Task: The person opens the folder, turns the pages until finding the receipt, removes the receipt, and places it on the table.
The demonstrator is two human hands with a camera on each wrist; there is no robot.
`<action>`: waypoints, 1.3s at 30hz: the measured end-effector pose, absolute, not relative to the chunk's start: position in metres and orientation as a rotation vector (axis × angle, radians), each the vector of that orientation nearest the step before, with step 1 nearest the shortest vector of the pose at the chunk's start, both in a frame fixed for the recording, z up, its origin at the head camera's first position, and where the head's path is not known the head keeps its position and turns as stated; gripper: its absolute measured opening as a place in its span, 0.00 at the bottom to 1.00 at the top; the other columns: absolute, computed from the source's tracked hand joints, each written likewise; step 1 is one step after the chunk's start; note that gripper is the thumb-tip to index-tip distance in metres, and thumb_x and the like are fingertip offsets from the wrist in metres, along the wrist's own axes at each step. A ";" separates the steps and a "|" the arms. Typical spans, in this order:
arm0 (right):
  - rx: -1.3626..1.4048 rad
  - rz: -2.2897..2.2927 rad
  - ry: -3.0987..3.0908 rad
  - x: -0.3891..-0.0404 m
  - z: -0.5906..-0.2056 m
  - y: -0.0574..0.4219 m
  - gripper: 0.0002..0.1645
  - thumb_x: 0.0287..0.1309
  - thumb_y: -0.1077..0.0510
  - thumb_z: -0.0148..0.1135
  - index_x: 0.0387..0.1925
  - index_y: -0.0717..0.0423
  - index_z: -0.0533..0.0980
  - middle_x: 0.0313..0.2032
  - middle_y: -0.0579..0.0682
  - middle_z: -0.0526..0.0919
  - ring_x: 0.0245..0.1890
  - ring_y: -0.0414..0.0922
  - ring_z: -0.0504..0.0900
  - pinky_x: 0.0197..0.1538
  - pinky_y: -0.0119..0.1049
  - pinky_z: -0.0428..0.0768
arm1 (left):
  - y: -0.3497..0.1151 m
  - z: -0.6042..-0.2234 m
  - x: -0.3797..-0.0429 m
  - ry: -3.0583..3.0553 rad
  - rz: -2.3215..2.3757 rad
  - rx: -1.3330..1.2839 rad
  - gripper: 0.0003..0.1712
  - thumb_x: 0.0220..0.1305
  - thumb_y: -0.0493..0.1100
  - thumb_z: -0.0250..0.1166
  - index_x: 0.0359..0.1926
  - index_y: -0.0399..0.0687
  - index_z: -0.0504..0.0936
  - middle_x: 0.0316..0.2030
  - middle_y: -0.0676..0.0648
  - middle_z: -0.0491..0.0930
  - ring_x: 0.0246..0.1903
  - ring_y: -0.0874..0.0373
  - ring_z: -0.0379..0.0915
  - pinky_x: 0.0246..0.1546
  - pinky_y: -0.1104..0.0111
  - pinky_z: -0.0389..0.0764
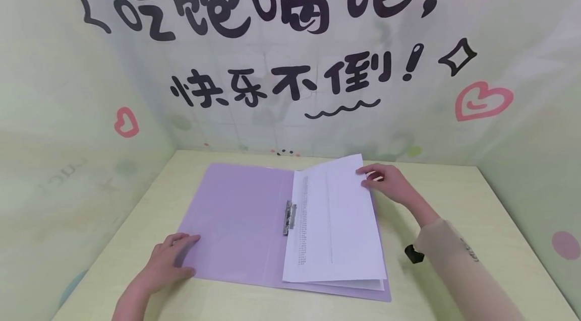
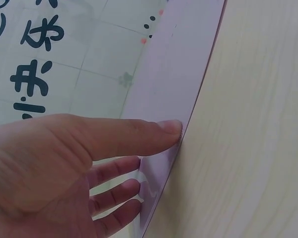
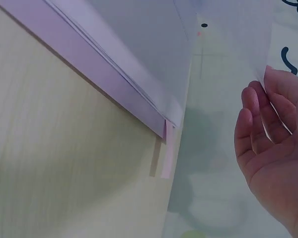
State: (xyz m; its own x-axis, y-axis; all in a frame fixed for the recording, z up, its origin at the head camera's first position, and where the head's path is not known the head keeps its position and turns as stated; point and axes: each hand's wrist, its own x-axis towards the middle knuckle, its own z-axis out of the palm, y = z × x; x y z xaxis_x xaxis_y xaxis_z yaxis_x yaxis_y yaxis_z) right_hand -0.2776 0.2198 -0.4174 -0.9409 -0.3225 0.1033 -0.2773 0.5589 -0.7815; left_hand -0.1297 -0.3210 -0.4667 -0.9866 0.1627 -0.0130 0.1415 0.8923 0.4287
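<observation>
A light purple clip folder (image 1: 240,220) lies opened flat on the table, with a metal clip (image 1: 288,217) by its spine. White printed sheets (image 1: 338,230) lie over its right side, and the uppermost is lifted along its right edge. My right hand (image 1: 386,182) pinches that sheet (image 3: 243,34) near its upper right corner between thumb and fingers (image 3: 256,99). At the lower left corner of the folder, my left hand (image 1: 165,263) rests on the cover. Its thumb (image 2: 154,136) is straight, touching the cover's edge, and the other fingers are slightly bent.
The pale wooden table (image 1: 454,200) runs back to a white wall covering (image 1: 272,129) with black lettering. A thin pink strip (image 3: 167,153) sticks out at the folder's far corner. Something black (image 1: 414,254) sits at the right sleeve (image 1: 458,270).
</observation>
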 end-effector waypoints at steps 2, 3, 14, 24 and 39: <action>-0.561 -1.347 2.705 -0.281 -0.412 0.220 0.20 0.60 0.59 0.67 0.54 0.56 0.80 0.50 0.58 0.85 0.43 0.48 0.83 0.42 0.27 0.82 | -0.322 -0.467 -0.129 3.007 0.680 0.241 0.42 0.44 0.45 0.78 0.63 0.44 0.75 0.60 0.33 0.70 0.52 0.36 0.66 0.47 0.52 0.70; -0.587 -1.337 2.698 -0.283 -0.409 0.219 0.20 0.61 0.58 0.66 0.54 0.56 0.80 0.50 0.58 0.85 0.43 0.47 0.83 0.42 0.27 0.82 | -0.322 -0.467 -0.129 3.006 0.683 0.242 0.42 0.44 0.45 0.78 0.63 0.44 0.75 0.60 0.33 0.70 0.52 0.36 0.66 0.47 0.52 0.70; -0.838 -1.207 2.696 -0.301 -0.376 0.200 0.16 0.68 0.63 0.55 0.54 0.52 0.80 0.52 0.52 0.84 0.48 0.47 0.80 0.51 0.31 0.80 | -0.321 -0.465 -0.125 3.000 0.704 0.234 0.42 0.44 0.45 0.78 0.63 0.43 0.75 0.60 0.34 0.70 0.52 0.36 0.66 0.48 0.52 0.70; -0.840 -1.396 2.638 -0.318 -0.364 0.150 0.08 0.67 0.64 0.56 0.46 0.57 0.79 0.48 0.55 0.82 0.49 0.48 0.79 0.53 0.35 0.80 | -0.323 -0.466 -0.124 3.027 0.716 0.254 0.41 0.44 0.44 0.77 0.63 0.43 0.75 0.60 0.33 0.70 0.53 0.35 0.67 0.49 0.49 0.71; -0.857 -1.659 2.518 -0.328 -0.359 0.066 0.08 0.66 0.63 0.59 0.44 0.58 0.80 0.45 0.58 0.84 0.43 0.46 0.82 0.48 0.35 0.82 | -0.323 -0.466 -0.125 3.006 0.749 0.213 0.38 0.43 0.41 0.77 0.60 0.43 0.78 0.61 0.32 0.70 0.53 0.32 0.66 0.52 0.39 0.72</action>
State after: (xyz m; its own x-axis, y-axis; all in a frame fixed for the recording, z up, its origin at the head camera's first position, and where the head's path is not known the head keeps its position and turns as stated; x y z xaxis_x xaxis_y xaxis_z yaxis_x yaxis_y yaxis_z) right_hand -0.3284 0.0659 -0.3590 -0.8507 -0.4423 0.2840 -0.4355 0.2904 -0.8521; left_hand -0.1250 -0.3230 -0.4665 -0.9899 0.1418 -0.0022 0.1241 0.8741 0.4696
